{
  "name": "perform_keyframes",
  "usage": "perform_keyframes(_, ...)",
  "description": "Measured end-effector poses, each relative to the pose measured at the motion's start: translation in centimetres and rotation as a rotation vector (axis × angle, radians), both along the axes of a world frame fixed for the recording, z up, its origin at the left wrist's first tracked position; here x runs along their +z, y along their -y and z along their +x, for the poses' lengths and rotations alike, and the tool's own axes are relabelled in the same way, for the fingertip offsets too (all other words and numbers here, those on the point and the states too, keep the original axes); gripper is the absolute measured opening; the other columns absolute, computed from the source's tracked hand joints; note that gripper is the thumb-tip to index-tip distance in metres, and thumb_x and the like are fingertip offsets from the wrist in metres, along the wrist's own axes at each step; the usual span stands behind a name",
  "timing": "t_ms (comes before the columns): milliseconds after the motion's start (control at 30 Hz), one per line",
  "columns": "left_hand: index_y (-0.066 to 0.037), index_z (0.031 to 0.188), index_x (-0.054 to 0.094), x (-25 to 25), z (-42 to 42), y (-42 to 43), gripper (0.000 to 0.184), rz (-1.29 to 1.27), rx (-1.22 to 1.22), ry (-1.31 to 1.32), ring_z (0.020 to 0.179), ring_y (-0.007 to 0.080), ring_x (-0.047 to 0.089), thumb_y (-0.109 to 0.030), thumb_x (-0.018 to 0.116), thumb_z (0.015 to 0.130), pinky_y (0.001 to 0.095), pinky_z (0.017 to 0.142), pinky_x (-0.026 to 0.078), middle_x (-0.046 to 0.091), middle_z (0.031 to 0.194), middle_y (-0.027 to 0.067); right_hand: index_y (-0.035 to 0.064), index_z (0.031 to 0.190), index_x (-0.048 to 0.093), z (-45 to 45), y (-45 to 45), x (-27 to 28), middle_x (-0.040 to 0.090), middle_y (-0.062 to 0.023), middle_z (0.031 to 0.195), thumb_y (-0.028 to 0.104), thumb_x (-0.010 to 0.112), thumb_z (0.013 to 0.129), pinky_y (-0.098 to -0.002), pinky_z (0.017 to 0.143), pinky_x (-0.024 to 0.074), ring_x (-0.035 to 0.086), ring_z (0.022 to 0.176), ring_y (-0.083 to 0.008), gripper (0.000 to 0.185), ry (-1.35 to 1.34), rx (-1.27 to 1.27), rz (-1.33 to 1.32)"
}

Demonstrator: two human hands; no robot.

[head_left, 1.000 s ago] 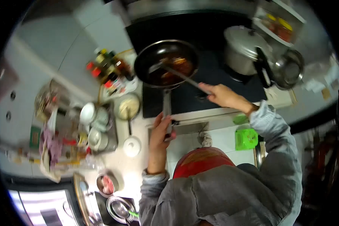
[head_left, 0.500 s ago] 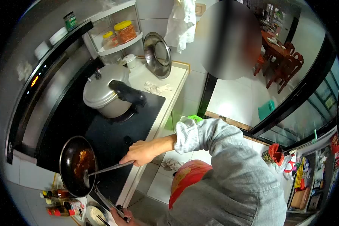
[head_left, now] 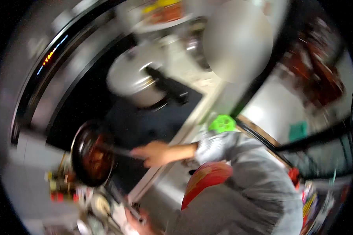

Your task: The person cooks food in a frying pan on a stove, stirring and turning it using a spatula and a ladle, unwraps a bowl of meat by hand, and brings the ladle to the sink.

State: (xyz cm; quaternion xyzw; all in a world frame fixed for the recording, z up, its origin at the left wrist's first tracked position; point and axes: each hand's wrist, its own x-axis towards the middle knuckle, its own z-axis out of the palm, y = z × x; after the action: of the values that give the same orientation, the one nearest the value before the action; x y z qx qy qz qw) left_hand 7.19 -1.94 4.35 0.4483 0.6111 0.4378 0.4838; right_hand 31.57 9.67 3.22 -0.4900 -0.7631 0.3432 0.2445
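Observation:
A dark frying pan (head_left: 81, 156) is tilted over the left front of the black cooktop (head_left: 145, 125), with reddish-brown food (head_left: 97, 162) inside. My right hand (head_left: 157, 153) is closed around the handle of a metal spatula (head_left: 121, 151), whose blurred head reaches into the pan at the food's upper side. Lower in the view, my left hand (head_left: 140, 223) grips the long pan handle (head_left: 121, 199). Motion blur smears both hands and the spatula's tip.
Behind on the cooktop stands a silver pressure cooker (head_left: 133, 78), its black handle (head_left: 166, 84) pointing towards the counter edge. Sauce bottles (head_left: 65, 186) and a bowl with pale contents (head_left: 101, 205) are beside the pan. A bright green object (head_left: 222, 123) is past my right forearm.
The whole view has swung and blurred. In the pan, the spatula's head has shifted from the lower side to the upper side of the food. Both hands keep their grips.

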Motion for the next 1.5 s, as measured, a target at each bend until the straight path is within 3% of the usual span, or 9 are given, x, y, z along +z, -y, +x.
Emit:
perform_keyframes(100, -0.001, 0.100, 0.052, -2.8, -2.2, -1.1, 0.047, -0.187, 0.254, 0.609, 0.051, 0.0145, 0.055, -0.045, 0.039, 0.087, 0.0215, 0.036, 0.038, 0.059, 0.078, 0.0064, 0.0065, 0.127, 0.038, 0.2, -0.9, -1.0, 0.061, -0.0159, 0.090, 0.011, 0.057, 0.069, -0.0357, 0.066, 0.0483, 0.061, 0.075, -0.0256, 0.061, -0.152, 0.003, -0.056)
perform_keyframes(167, -0.006, 0.098, 0.053, -4.8, -2.6, -0.9, 0.046, -0.272, 0.444, 0.759, 0.050, 0.0201, 0.056, -0.049, 0.040, 0.086, 0.0247, 0.035, 0.040, 0.058, 0.070, 0.0079, 0.0066, 0.127, 0.039, 0.5, -0.6, -0.7, 0.059, -0.0148, 0.077, 0.009, 0.056, 0.069, -0.0318, 0.056, 0.0466, 0.058, 0.061, -0.0204, 0.060, -0.215, -0.047, -0.118)
perform_keyframes(200, -0.009, 0.099, 0.053, -5.5, -3.5, -0.1, 0.045, -0.254, 0.293, 0.846, 0.054, 0.0205, 0.057, -0.050, 0.041, 0.085, 0.0246, 0.038, 0.041, 0.059, 0.071, 0.0074, 0.0062, 0.126, 0.040, 0.4, 0.1, -0.5, 0.058, -0.0159, 0.073, 0.011, 0.056, 0.069, -0.0320, 0.055, 0.0454, 0.057, 0.058, -0.0222, 0.059, -0.259, -0.101, -0.188)
perform_keyframes(300, -0.009, 0.095, 0.055, -7.7, -4.7, 1.1, 0.029, -0.299, 0.516, 0.890, 0.061, 0.0185, 0.057, -0.036, 0.050, 0.084, 0.0247, 0.046, 0.044, 0.061, 0.073, 0.0040, 0.0049, 0.128, 0.037, -0.6, -0.5, -0.4, 0.052, -0.0074, 0.066, 0.003, 0.051, 0.073, -0.0262, 0.044, 0.0399, 0.049, 0.048, -0.0110, 0.058, -0.366, -0.159, -0.388)
perform_keyframes(467, -0.010, 0.091, 0.059, -10.0, -7.6, 3.9, 0.015, -0.285, 0.624, 1.028, 0.062, 0.0157, 0.057, -0.018, 0.057, 0.079, 0.0252, 0.051, 0.044, 0.062, 0.075, 0.0010, 0.0045, 0.130, 0.035, -2.6, 0.3, -0.8, 0.050, -0.0045, 0.067, -0.002, 0.049, 0.076, -0.0230, 0.039, 0.0379, 0.045, 0.044, -0.0082, 0.056, -0.620, -0.182, -0.431)
perform_keyframes(1067, -0.012, 0.099, 0.053, -11.5, -11.1, 5.5, 0.023, -0.370, 0.608, 1.121, 0.061, 0.0156, 0.053, -0.016, 0.057, 0.077, 0.0245, 0.053, 0.043, 0.056, 0.067, -0.0018, -0.0016, 0.130, 0.032, -7.7, 1.4, -1.5, 0.055, -0.0093, 0.068, -0.004, 0.045, 0.077, -0.0232, 0.035, 0.0374, 0.046, 0.038, -0.0112, 0.055, -0.772, -0.298, -0.469)
perform_keyframes(1333, -0.010, 0.104, 0.051, -11.0, -10.2, 5.0, 0.025, -0.312, 0.588, 0.969, 0.061, 0.0180, 0.056, -0.011, 0.055, 0.079, 0.0292, 0.050, 0.045, 0.057, 0.078, 0.0027, 0.0021, 0.131, 0.031, -9.4, 1.0, -1.7, 0.054, -0.0087, 0.071, -0.002, 0.045, 0.079, -0.0234, 0.037, 0.0370, 0.046, 0.042, -0.0098, 0.054, -0.755, -0.346, -0.427)
perform_keyframes(1433, -0.009, 0.102, 0.051, -11.7, -9.7, 5.1, 0.024, -0.145, 0.394, 0.510, 0.060, 0.0228, 0.058, -0.008, 0.054, 0.079, 0.0323, 0.050, 0.046, 0.058, 0.080, 0.0063, 0.0024, 0.131, 0.030, -10.1, 1.2, -1.3, 0.054, -0.0086, 0.074, 0.001, 0.048, 0.082, -0.0234, 0.037, 0.0368, 0.046, 0.044, -0.0098, 0.053, -0.738, -0.350, -0.467)
perform_keyframes(1500, -0.010, 0.101, 0.052, -14.6, -10.1, 5.0, 0.025, 0.066, 0.202, -0.191, 0.060, 0.0254, 0.058, -0.007, 0.054, 0.076, 0.0336, 0.051, 0.047, 0.059, 0.082, 0.0081, 0.0024, 0.131, 0.030, -10.2, 1.2, -1.1, 0.054, -0.0084, 0.074, 0.002, 0.049, 0.083, -0.0233, 0.037, 0.0365, 0.047, 0.045, -0.0097, 0.052, -0.734, -0.360, -0.492)
